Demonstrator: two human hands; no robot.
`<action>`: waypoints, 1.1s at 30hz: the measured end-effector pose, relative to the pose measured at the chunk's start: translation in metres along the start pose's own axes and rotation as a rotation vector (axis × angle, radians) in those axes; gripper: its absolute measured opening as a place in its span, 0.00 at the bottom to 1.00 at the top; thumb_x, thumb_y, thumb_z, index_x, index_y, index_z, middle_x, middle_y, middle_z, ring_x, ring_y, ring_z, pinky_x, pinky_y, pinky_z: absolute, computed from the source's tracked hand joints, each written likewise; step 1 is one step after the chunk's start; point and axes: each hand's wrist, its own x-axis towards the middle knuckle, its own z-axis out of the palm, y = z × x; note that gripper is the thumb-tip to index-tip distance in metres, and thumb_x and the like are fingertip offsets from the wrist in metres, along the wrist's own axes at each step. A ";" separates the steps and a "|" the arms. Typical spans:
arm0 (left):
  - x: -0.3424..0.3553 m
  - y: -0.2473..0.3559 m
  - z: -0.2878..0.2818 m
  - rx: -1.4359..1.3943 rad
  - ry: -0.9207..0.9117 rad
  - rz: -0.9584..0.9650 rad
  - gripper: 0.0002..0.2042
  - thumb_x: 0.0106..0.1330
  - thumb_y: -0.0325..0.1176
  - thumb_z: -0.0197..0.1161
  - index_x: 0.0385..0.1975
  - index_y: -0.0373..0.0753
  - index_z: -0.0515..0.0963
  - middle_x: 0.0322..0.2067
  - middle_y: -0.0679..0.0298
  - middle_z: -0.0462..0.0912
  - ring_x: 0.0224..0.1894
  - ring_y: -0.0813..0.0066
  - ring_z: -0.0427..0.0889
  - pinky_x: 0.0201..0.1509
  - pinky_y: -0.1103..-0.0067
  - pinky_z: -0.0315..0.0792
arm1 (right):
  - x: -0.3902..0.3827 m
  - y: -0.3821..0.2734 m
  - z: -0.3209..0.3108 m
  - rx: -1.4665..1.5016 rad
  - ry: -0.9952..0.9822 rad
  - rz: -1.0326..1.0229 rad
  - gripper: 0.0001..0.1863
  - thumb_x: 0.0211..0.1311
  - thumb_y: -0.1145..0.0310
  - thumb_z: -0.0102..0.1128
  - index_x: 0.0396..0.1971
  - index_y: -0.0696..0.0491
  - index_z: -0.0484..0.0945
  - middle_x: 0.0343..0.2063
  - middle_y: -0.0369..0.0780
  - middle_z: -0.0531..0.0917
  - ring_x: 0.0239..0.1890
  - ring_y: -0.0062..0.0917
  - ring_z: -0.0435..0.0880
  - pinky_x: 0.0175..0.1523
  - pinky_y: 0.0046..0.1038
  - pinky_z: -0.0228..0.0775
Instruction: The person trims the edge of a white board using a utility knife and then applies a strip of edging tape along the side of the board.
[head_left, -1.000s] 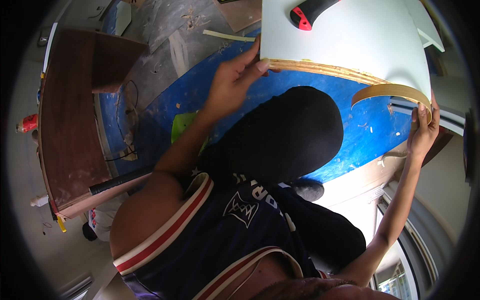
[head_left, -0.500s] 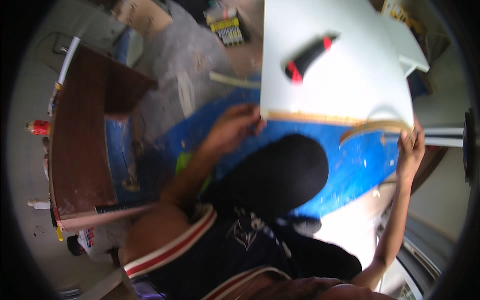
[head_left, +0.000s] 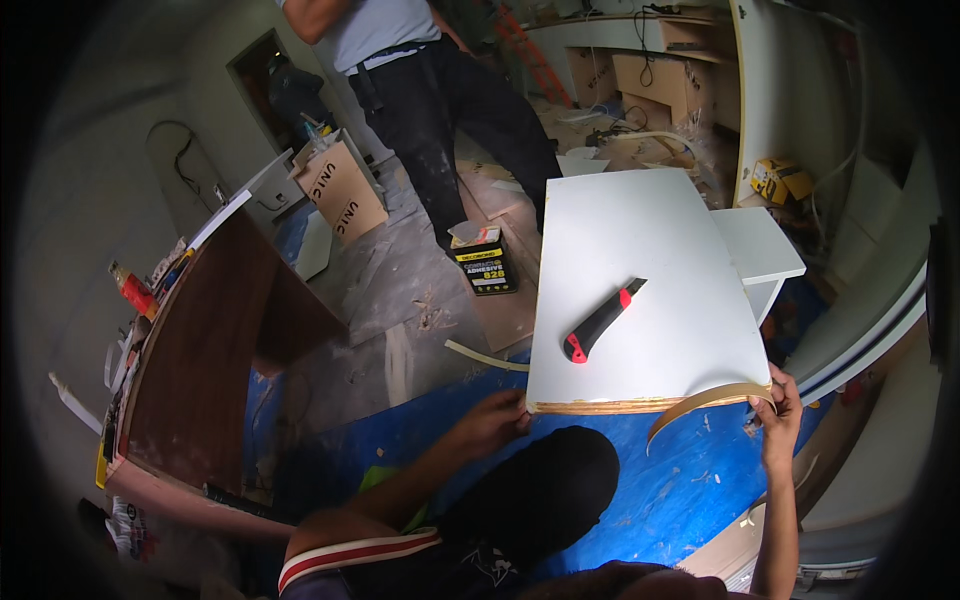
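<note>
A white board [head_left: 630, 240] with a raw wooden front edge lies in front of me. At its right front corner my right hand [head_left: 778, 418] pinches one end of a thin tan edge-banding strip [head_left: 700, 398]. The strip arches leftward, its other end curling free below the board's edge. My left hand [head_left: 490, 425] is at the left front corner, fingers curled and touching it; their undersides are hidden. A black and red utility knife [head_left: 602, 322] rests on the board, away from both hands.
A dark brown cabinet piece [head_left: 200, 370] stands on the left, with tools and bottles along its far side. Beyond the board are a black adhesive tin [head_left: 487, 270], a cardboard box [head_left: 340, 190] and a standing person [head_left: 430, 110]. A blue sheet [head_left: 640, 500] covers the floor below.
My view has tilted up, so the board sits lower and the room and a standing person show. Both hands remain at the board's front corners, and the strip still arches from my right hand.
</note>
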 end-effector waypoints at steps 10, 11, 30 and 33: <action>-0.010 0.021 0.013 0.149 0.133 -0.097 0.16 0.85 0.40 0.60 0.65 0.42 0.76 0.42 0.67 0.82 0.45 0.77 0.82 0.54 0.75 0.79 | -0.003 -0.018 -0.012 -0.161 -0.034 0.056 0.36 0.63 0.76 0.78 0.71 0.58 0.76 0.33 0.29 0.79 0.36 0.14 0.76 0.47 0.17 0.70; -0.017 0.044 0.031 0.321 0.166 -0.122 0.19 0.85 0.40 0.60 0.68 0.40 0.75 0.46 0.64 0.84 0.46 0.75 0.84 0.54 0.74 0.80 | -0.003 -0.027 -0.017 -0.149 -0.050 -0.002 0.39 0.59 0.76 0.79 0.72 0.57 0.75 0.34 0.29 0.74 0.39 0.16 0.75 0.49 0.19 0.69; 0.011 0.071 0.181 1.120 -0.256 0.803 0.35 0.61 0.23 0.82 0.70 0.29 0.75 0.49 0.53 0.92 0.50 0.66 0.92 0.60 0.71 0.83 | -0.018 -0.130 -0.010 -0.049 -0.450 -0.394 0.20 0.60 0.73 0.82 0.54 0.56 0.92 0.40 0.40 0.89 0.40 0.23 0.87 0.44 0.28 0.82; 0.006 0.087 0.193 1.435 -0.276 0.902 0.25 0.62 0.23 0.82 0.60 0.31 0.85 0.44 0.56 0.92 0.43 0.69 0.93 0.47 0.75 0.86 | -0.016 -0.109 -0.016 -0.378 -0.460 -0.475 0.17 0.63 0.69 0.81 0.51 0.55 0.94 0.38 0.38 0.87 0.39 0.25 0.87 0.45 0.29 0.82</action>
